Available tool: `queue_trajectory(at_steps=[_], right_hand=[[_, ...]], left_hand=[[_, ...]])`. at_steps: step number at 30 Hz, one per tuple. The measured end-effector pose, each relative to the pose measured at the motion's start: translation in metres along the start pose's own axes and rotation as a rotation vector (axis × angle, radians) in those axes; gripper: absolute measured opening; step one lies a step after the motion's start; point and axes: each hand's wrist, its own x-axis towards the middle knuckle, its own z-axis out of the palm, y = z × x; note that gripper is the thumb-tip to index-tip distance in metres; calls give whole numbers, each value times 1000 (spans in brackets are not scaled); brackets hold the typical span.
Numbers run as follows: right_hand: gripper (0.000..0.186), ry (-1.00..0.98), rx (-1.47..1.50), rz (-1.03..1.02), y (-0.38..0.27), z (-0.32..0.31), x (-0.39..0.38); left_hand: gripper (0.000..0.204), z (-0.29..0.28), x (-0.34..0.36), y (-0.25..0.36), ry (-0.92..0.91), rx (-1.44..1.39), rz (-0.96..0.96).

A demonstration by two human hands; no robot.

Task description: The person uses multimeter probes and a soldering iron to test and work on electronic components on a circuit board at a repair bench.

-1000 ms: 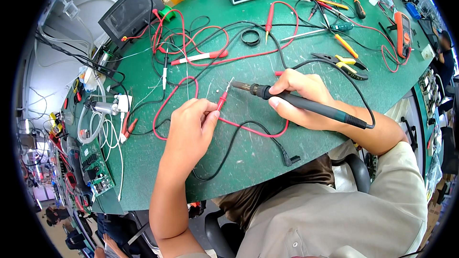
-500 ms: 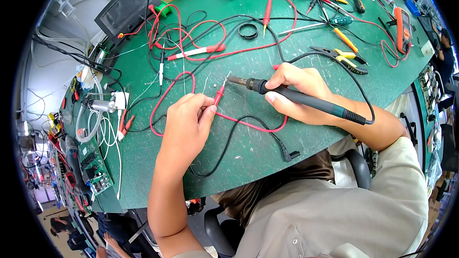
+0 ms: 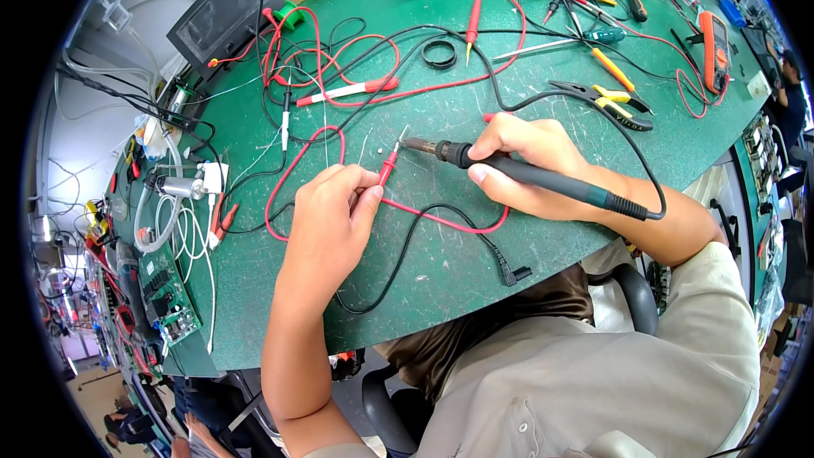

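Note:
My left hand (image 3: 333, 212) pinches a red test probe (image 3: 387, 171) between thumb and fingertips, its bare metal tip pointing up and away from me. In my right hand (image 3: 534, 168) is a soldering iron (image 3: 543, 176) with a dark handle, its fingers wrapped round the grip. The iron's metal end points left and reaches the probe's tip; whether they touch I cannot tell. A red lead (image 3: 445, 222) loops across the bench below both hands. Close to the probe lies a thin piece of wire (image 3: 365, 146). A black cable (image 3: 398, 254) with a plug curves nearer to me.
Pliers with yellow and black handles (image 3: 615, 103) lie to the right, near an orange multimeter (image 3: 715, 55). Another red probe (image 3: 474, 19) and a black ring (image 3: 439, 55) rest farther back. Tangled leads (image 3: 288, 59) spread at left. A circuit board (image 3: 170, 301) sits at the left edge.
Both hands hold almost the same place. The iron's tip and the probe have shifted very slightly against each other.

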Motion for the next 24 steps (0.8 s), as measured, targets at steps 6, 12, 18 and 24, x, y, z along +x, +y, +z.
queue_trajectory(at_steps=[6, 12, 18, 24], right_hand=[[17, -6, -1, -19, 2, -1, 0], [17, 2, -18, -25, 0, 1, 0], [17, -9, -21, -39, 1, 0, 0], [17, -20, -17, -49, 1, 1, 0]], left_hand=[[11, -1, 0, 0, -13, 8, -11], [11, 0, 0, 1, -10, 14, -21], [11, 0, 0, 0, 5, 25, 3], [10, 0, -1, -1, 9, 27, 10]])
